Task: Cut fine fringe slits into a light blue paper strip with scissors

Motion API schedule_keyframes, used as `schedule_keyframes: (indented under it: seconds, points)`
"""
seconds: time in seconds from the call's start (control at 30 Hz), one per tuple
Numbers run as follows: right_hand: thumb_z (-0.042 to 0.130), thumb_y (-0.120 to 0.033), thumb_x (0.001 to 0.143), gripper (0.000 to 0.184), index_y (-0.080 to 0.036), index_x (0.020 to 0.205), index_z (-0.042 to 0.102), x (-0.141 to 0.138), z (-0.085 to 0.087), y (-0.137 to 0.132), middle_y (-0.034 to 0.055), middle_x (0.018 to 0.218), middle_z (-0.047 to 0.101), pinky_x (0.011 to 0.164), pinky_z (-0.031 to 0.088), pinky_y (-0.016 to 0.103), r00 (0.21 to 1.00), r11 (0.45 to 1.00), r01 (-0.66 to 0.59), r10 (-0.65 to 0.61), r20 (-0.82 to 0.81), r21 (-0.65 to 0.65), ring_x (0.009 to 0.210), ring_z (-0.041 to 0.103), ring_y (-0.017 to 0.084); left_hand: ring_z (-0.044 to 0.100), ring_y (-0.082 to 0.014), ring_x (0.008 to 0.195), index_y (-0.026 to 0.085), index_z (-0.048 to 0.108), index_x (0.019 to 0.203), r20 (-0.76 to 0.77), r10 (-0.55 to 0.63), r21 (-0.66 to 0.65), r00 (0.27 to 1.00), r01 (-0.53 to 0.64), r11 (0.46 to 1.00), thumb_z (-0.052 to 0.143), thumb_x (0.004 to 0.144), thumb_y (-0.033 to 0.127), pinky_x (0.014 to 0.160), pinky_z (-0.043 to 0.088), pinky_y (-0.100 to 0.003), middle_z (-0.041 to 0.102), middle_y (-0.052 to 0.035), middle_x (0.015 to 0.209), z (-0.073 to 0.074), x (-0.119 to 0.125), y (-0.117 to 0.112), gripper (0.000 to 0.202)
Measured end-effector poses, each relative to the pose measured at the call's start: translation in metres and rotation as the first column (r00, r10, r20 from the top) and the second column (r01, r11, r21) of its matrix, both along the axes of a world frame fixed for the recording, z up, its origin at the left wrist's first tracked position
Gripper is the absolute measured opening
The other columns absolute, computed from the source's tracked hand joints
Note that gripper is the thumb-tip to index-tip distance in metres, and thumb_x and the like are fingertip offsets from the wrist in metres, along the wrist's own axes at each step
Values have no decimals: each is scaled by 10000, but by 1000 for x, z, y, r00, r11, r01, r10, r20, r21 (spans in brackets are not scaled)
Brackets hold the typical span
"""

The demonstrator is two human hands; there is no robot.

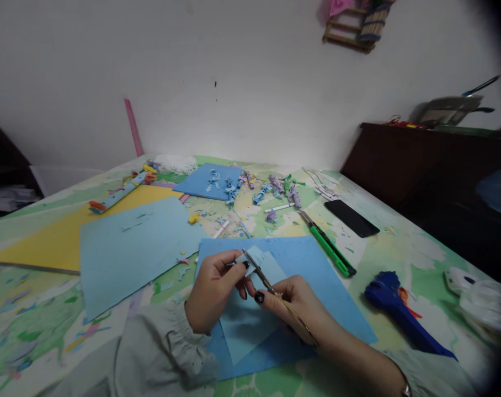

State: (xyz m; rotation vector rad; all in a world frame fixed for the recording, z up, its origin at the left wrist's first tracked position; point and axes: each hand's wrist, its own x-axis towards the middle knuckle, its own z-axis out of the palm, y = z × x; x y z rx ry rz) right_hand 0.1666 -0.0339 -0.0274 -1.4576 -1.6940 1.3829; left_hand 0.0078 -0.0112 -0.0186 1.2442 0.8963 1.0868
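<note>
My left hand (214, 289) pinches a small piece of light blue paper (256, 258) at its upper edge. My right hand (294, 303) grips a pair of small scissors (264, 277), whose blades point up-left into that paper piece. Both hands hover over a larger light blue sheet (244, 325), which lies on a darker blue sheet (316, 275) on the table (383, 259).
A large light blue sheet (134, 242) and a yellow sheet (56, 237) lie to the left. Paper scraps and rolled strips (271, 190) litter the far side. Green utility knives (329, 245), a black phone (352, 218) and a blue glue gun (399, 309) lie to the right.
</note>
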Motion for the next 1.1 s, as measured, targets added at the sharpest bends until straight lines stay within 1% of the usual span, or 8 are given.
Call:
schedule_keyframes:
  seconds: [0.23, 0.47, 0.57, 0.67, 0.87, 0.97, 1.1]
  points:
    - [560, -636, 651, 552, -181, 445, 327, 1, 0, 0, -80, 389, 204, 373, 99, 213, 1000, 1000, 2, -2, -7, -22, 374, 171, 39, 500, -106, 404, 137, 552, 621, -17, 9, -1, 1000, -9, 1000, 526, 716, 238, 423, 409, -217, 582, 6, 436, 3, 2, 1, 141]
    - [548, -654, 649, 551, -183, 459, 332, 1, 4, -1, -81, 383, 217, 364, 88, 214, 1000, 1000, -7, 7, -4, -22, 360, 165, 34, 516, -109, 411, 139, 551, 624, -18, 15, 12, 1000, -14, 1000, 526, 720, 240, 426, 415, -216, 595, -1, 451, 1, 1, 0, 142]
    - [532, -673, 650, 554, -185, 468, 343, 1, 6, -2, -82, 373, 238, 344, 112, 203, 999, 998, -27, 25, -38, -51, 345, 182, 33, 536, -119, 424, 139, 543, 642, -8, 22, 19, 1000, -22, 1000, 523, 725, 240, 430, 420, -222, 605, -8, 470, 2, 0, 0, 132]
    - [553, -666, 642, 553, -184, 463, 350, 1, 8, -3, -81, 360, 261, 322, 135, 193, 997, 996, -35, 29, -76, -77, 327, 204, 32, 555, -128, 440, 142, 535, 650, 1, 31, 35, 1000, -31, 999, 519, 735, 240, 429, 419, -222, 586, 2, 477, 2, 0, 1, 131]
    - [537, -698, 629, 568, -182, 473, 358, 3, 7, -3, -75, 354, 307, 296, 167, 177, 993, 996, -43, 33, -114, -84, 299, 255, 32, 550, -118, 410, 150, 512, 619, -16, 69, 52, 997, -68, 996, 514, 730, 222, 407, 414, -210, 554, 21, 458, 4, 1, 0, 133]
    - [543, -683, 640, 561, -181, 466, 363, 3, 7, -3, -69, 345, 325, 288, 191, 175, 993, 995, -45, 34, -117, -88, 292, 278, 38, 550, -115, 406, 147, 518, 626, -20, 70, 52, 997, -69, 996, 520, 728, 227, 401, 413, -207, 553, 22, 459, 3, 1, 0, 129]
    - [602, -629, 631, 537, -179, 458, 365, 3, 7, -3, -79, 351, 304, 288, 185, 172, 992, 995, -23, 11, -126, -94, 295, 268, 34, 556, -113, 403, 148, 520, 636, -19, 73, 53, 997, -72, 996, 520, 729, 227, 392, 413, -204, 561, 23, 474, 2, 1, 0, 122]
